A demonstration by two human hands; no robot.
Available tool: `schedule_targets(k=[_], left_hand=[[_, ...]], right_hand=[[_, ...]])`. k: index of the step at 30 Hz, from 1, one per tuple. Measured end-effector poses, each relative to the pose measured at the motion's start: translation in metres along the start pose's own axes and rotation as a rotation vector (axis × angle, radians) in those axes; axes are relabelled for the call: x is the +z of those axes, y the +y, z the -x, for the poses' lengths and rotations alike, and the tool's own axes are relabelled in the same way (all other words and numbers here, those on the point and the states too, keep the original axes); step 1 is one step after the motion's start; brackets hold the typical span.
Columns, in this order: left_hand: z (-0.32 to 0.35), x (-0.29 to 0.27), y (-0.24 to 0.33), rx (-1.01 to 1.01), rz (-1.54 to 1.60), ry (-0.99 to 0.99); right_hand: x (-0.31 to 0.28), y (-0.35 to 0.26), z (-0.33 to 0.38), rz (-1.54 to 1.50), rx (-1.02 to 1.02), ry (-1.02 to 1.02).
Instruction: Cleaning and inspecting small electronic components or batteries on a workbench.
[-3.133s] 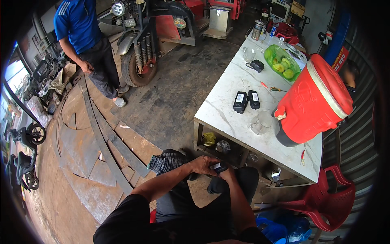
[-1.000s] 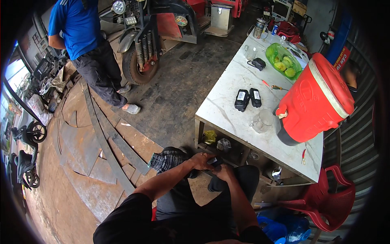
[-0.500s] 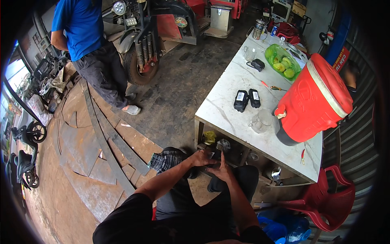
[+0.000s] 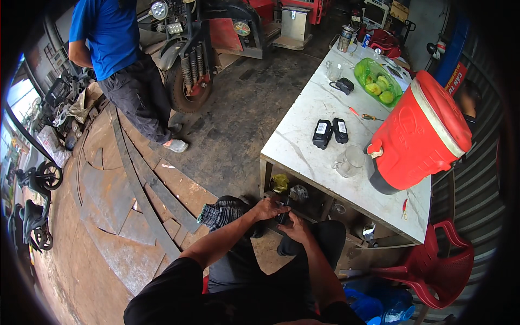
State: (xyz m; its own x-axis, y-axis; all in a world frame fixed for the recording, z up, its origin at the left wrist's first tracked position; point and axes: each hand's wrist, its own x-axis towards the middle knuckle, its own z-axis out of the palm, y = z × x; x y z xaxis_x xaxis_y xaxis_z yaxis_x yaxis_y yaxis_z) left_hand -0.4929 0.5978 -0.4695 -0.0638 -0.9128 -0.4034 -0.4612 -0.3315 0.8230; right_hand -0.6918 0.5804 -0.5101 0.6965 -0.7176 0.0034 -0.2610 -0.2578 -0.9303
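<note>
My left hand (image 4: 267, 208) and my right hand (image 4: 296, 227) meet above my lap, just off the table's near corner. Between them is a small black object (image 4: 282, 216), mostly covered by fingers; its kind cannot be made out. My left fingers wrap its far end, while my right thumb and fingers close on the near side. A black-and-white knitted piece (image 4: 218, 214), perhaps a work glove, lies by my left knee. On the white marble-patterned table (image 4: 295, 122) sit two black devices (image 4: 321, 134) with white labels, side by side, and a clear glass mug (image 4: 349, 161).
A big red drink cooler (image 4: 414, 135) stands on the table beyond a green basket of fruit (image 4: 377, 81). A red plastic chair (image 4: 441, 265) is at the right. Metal strips (image 4: 142, 187) lie on the floor. A person in blue (image 4: 111, 43) stands near a three-wheeler (image 4: 189, 70).
My right fingers have curled in from a stretched position. The black object between my hands now shows more clearly. The table things and the other person have hardly moved.
</note>
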Motion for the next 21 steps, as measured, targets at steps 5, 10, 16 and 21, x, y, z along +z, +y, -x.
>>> schedule_targets(k=[5, 10, 16, 21], left_hand=[[-0.019, 0.001, -0.043, 0.483, -0.316, -0.011], [-0.011, 0.003, -0.014, 0.263, 0.005, -0.081], [-0.010, 0.004, -0.027, 0.309, 0.462, -0.120], [-0.001, 0.000, -0.014, 0.213, 0.621, -0.193]], right_hand=[[0.003, -0.002, 0.000, 0.149, 0.005, 0.050], [0.002, 0.017, 0.005, 0.329, -0.161, 0.173], [0.003, 0.005, -0.004, -0.056, 0.258, 0.173], [-0.005, -0.010, -0.005, -0.169, 0.271, 0.112]])
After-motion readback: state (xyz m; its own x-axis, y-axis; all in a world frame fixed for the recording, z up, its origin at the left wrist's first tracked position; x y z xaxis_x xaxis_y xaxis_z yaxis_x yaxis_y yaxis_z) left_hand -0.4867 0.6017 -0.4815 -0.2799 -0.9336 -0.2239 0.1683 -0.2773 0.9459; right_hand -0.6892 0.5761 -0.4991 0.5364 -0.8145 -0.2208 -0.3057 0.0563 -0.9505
